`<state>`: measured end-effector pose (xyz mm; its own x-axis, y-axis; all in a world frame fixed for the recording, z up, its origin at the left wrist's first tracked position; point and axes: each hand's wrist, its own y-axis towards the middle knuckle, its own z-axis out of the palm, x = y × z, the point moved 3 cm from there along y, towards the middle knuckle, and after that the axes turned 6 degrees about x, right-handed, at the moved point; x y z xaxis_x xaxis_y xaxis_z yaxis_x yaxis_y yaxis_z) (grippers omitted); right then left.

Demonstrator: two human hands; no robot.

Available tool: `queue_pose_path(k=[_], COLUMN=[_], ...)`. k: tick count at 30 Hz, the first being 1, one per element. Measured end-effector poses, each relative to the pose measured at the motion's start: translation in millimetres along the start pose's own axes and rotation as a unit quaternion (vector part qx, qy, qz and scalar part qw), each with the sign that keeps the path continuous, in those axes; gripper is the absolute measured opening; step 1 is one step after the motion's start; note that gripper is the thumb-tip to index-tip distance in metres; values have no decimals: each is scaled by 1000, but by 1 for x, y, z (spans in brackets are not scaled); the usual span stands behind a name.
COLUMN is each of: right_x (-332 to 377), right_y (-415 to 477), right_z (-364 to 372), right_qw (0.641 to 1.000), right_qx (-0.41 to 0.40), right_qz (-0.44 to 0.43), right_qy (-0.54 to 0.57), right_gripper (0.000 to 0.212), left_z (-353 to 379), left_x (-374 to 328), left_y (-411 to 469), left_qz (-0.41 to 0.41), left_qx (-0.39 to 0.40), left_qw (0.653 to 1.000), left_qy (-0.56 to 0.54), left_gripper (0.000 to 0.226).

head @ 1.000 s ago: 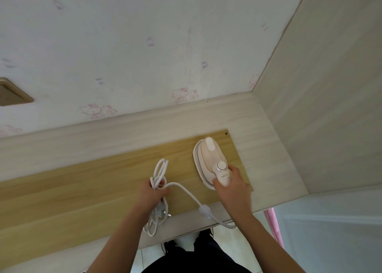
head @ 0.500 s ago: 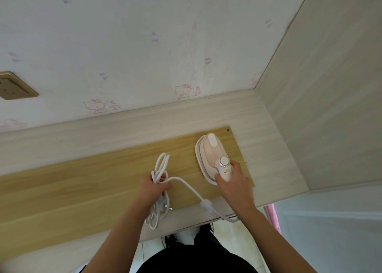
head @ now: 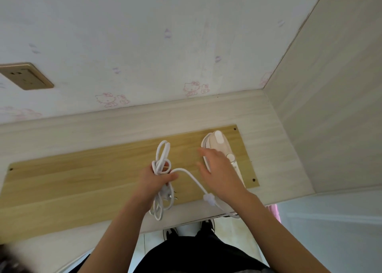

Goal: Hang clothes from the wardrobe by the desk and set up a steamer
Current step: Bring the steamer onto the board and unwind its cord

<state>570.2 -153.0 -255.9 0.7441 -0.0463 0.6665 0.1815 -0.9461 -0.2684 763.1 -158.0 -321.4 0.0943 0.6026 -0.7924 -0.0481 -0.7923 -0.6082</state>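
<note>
Though left hand (head: 154,181) still grips cord (head: 163,155), right hand (head: 219,169) off steamer (head: 220,141), fingers (head: 206,153) spread.

A pale wall (head: 144,35) papered with faded pink cartoon cats (head: 192,88) backs the whitish wood-grain surface (head: 268,148), where a yellower board (head: 82,169) lies flat (small holes at its corners). A gold socket plate (head: 26,76) sits on the wall at left. A tall pale side panel (head: 330,107) closes the right; light tiled floor (head: 235,229) shows below.
</note>
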Motion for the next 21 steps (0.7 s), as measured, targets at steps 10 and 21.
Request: queue_pose_path(k=[10, 21], right_x=[-3, -24], right_y=[20, 40], right_z=[37, 26], right_qw=[972, 997], right_qx=[109, 13], right_qz=[57, 58], right_qy=[202, 47], right_gripper=[24, 29], left_z=[-22, -72], left_x=[-11, -25], left_y=[-15, -19], left_qz=[25, 58], left_qx=[-91, -115], left_qw=[984, 887], left_qy=[-148, -444], left_gripper=[14, 35])
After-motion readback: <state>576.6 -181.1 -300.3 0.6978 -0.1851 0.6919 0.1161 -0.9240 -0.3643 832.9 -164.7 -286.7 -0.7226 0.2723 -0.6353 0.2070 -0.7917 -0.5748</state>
